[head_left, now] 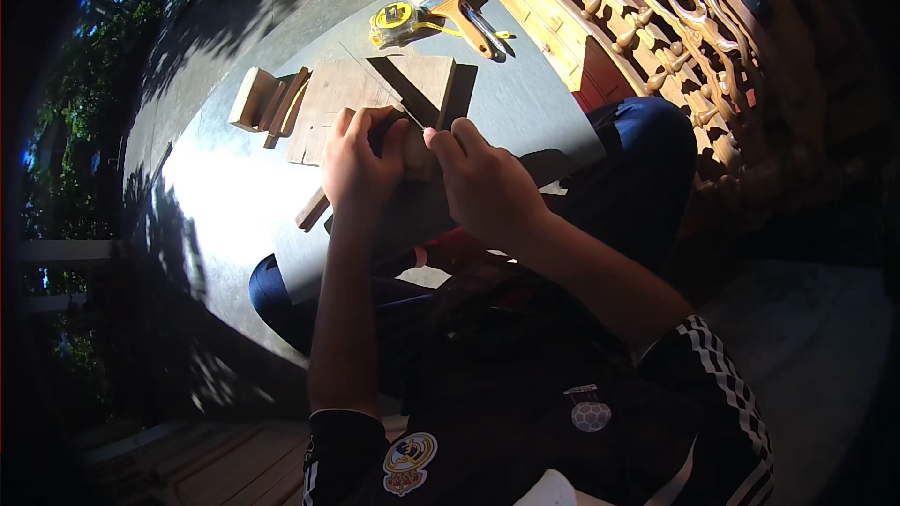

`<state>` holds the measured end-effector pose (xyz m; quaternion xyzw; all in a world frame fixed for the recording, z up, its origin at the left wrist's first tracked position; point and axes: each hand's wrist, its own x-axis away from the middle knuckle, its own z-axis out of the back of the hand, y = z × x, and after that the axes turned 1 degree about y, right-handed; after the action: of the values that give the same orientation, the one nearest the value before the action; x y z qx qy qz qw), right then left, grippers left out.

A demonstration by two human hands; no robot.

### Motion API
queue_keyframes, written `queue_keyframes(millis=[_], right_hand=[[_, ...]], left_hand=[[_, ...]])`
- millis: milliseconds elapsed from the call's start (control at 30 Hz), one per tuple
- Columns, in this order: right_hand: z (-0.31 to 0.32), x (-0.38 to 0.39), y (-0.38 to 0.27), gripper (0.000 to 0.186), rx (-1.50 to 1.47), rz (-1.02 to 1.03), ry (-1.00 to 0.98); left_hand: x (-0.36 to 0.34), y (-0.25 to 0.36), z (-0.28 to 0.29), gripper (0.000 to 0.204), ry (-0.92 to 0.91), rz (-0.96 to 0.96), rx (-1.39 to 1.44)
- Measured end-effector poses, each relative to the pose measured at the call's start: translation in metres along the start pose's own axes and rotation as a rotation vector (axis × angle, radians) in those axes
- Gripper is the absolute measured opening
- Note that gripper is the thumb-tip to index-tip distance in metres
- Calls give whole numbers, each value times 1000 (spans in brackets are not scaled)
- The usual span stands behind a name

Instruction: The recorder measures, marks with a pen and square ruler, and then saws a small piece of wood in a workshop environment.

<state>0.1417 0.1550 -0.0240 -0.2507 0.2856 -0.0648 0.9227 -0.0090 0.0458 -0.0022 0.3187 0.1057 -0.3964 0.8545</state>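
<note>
A pale wooden board (323, 94) lies on the grey sheet in front of me. Over its near edge my left hand (361, 159) is closed, thumb and fingers curled round a piece in deep shadow that I cannot make out. Close on its right, my right hand (487, 183) is closed on a thin, straight, blade-like tool (380, 81), which slants away to the far left above the board. The tool's grip is hidden in my fist. A narrow brown wood strip (312, 209) sticks out beside my left wrist.
Small wood offcuts (269, 105) stand left of the board. Beyond it lie a yellow tape measure (394, 23) and a wooden-handled brush (462, 19). The grey sheet (239, 159) rests by my bent knees. Carved wooden latticework (647, 9) stands at the far right.
</note>
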Motion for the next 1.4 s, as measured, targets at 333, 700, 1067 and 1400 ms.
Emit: queue_keyframes(millis=[333,700,1067,1400], right_hand=[[78,76,-32,46,11,-85,-144],[5,17,-7,46,97,22,-73],[25,21,-8,33,-2,-11,-48],[28,47,-19,35,66,8,-62]], left_hand=[[1,1,4,24,-11,36,-54],[3,-8,2,23,17,46,-53],[3,-9,4,24,-8,-23,-58],[3,-7,2,23,30,38,-53]])
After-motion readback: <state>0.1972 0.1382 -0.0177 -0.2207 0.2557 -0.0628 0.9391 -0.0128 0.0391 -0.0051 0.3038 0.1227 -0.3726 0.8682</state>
